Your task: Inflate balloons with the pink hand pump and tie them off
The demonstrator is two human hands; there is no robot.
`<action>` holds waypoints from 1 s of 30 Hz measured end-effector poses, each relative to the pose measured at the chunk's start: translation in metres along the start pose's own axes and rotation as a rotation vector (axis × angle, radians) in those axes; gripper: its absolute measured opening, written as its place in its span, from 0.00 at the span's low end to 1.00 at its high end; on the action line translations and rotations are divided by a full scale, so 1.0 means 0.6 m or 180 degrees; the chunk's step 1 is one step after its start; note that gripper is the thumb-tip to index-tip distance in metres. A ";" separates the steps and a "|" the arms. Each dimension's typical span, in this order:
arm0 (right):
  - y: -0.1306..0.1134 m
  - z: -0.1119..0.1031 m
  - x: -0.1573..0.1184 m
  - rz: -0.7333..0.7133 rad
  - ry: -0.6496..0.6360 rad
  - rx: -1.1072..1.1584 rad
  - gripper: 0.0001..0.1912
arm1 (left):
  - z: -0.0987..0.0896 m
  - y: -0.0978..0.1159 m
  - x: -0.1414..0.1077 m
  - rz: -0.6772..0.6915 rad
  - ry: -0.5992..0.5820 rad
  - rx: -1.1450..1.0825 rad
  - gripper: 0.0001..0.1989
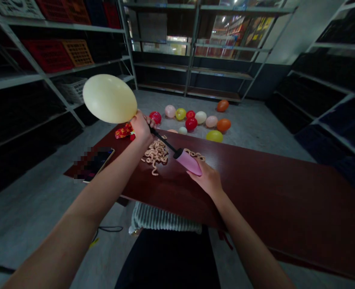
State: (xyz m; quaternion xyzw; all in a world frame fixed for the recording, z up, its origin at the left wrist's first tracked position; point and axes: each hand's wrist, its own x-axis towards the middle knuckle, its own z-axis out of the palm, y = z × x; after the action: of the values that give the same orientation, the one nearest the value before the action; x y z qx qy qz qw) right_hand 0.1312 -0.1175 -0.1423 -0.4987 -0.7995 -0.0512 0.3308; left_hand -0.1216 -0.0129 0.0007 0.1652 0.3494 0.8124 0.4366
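Observation:
My left hand [143,126] is closed around the neck of a large inflated pale yellow balloon [109,98], at the tip of a hand balloon pump [189,161]. The pump's black rod stretches across to its pink barrel, which my right hand [207,178] grips with closed fingers. The balloon's neck is hidden inside my left hand. Beneath the rod, a pile of beige curly strips [157,151] lies on the dark red table [255,188], and more curly strips [195,154] lie just beyond the barrel. Red and yellow packaging [123,131] rests behind my left wrist.
A phone [99,164], partly pixelated, lies at the table's left end. Beyond the table, several inflated balloons [191,123] are scattered over the grey floor [249,128]. Metal shelving [192,52] runs along the back, with crates [49,54] on the left racks. A ribbed grey cloth [165,217] covers my lap.

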 end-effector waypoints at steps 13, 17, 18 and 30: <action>0.015 -0.005 0.000 0.0232 0.0305 0.0347 0.25 | 0.074 -0.009 -0.021 0.0287 -0.0322 -0.0063 0.21; 0.015 -0.005 0.001 0.0494 0.0280 0.0407 0.26 | 0.088 -0.075 -0.064 0.0038 -0.0526 0.0126 0.23; 0.016 -0.004 0.001 0.0573 0.0272 0.0404 0.26 | 0.089 -0.093 -0.078 -0.0050 -0.0601 0.0171 0.23; 0.011 -0.008 0.006 0.0605 0.0133 0.0554 0.27 | 0.073 -0.135 -0.116 -0.0357 -0.0563 0.0197 0.24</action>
State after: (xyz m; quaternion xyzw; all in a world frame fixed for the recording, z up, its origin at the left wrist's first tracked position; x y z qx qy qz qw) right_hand 0.1382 -0.1132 -0.1378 -0.5405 -0.7430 0.0395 0.3927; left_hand -0.0093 -0.0216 -0.0238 0.2298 0.3431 0.7578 0.5052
